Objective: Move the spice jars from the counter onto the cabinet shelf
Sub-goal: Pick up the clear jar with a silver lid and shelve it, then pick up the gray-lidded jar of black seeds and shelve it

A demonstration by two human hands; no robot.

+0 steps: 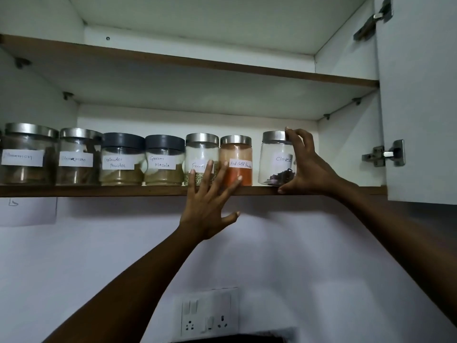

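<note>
Several labelled spice jars stand in a row on the lower cabinet shelf (99,190). At the right end is the cloves jar (275,159), clear with a steel lid, and my right hand (305,167) grips its right side, thumb at the shelf edge and fingers at the lid. A gap separates it from the red chilli powder jar (236,160). My left hand (210,206) is spread flat, its fingertips resting against the fennel jar (200,157) and the red chilli powder jar. Further left stand the garam masala jar (163,160) and the coriander powder jar (122,160).
Two more steel-lidded jars (76,157) stand at the shelf's left end. The upper shelf (197,61) holds nothing visible. The open cabinet door (420,107) hangs at the right with its hinges. A socket panel (210,313) sits on the wall below.
</note>
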